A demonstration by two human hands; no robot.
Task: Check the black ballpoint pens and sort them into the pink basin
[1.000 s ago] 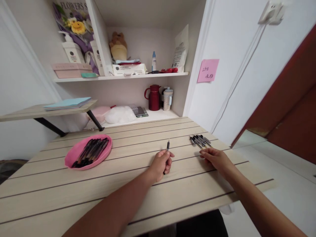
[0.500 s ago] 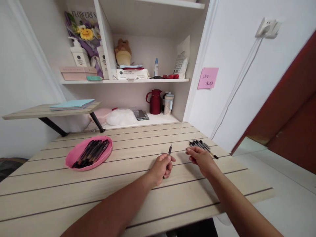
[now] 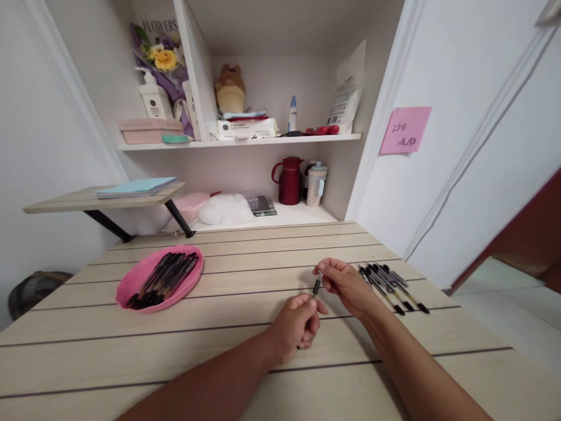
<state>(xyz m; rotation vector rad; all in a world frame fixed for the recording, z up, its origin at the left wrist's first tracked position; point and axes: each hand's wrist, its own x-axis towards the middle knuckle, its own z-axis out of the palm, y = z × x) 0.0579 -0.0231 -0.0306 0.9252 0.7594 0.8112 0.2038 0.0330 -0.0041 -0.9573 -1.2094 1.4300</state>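
Our right hand point(image 3: 346, 283) has come leftward since the earlier frame, leaving the gap beside the loose pens and meeting the slim black-gripped pen point(image 3: 316, 286) that our left hand point(image 3: 293, 324) holds. That pen is tilted above the middle of the pale, dark-striped wooden worktop point(image 3: 239, 278), its tip angled towards the back edge. Our left fingers are curled around the barrel, thumb laid along it; our right thumb and forefinger pinch at the small pale tip, and we cannot tell whether a separate little part sits between them. Just inside the worktop's right edge lies a bunch of thin black-and-clear pens with yellowish stems point(image 3: 395, 289), while near the left edge a round, scalloped pink plastic dish point(image 3: 129, 282) holds a heap of dark pens point(image 3: 166, 278). As we judge it, the pinch is the delicate point: if our left grip is slack, a push or twist from the right could turn the barrel or slide it through the fist. Anything small at the tip, badly lined up, might spring free and roll across the boards. Our right forearm also passes near the loose bunch, so a careless backward sweep could knock those over the right edge.
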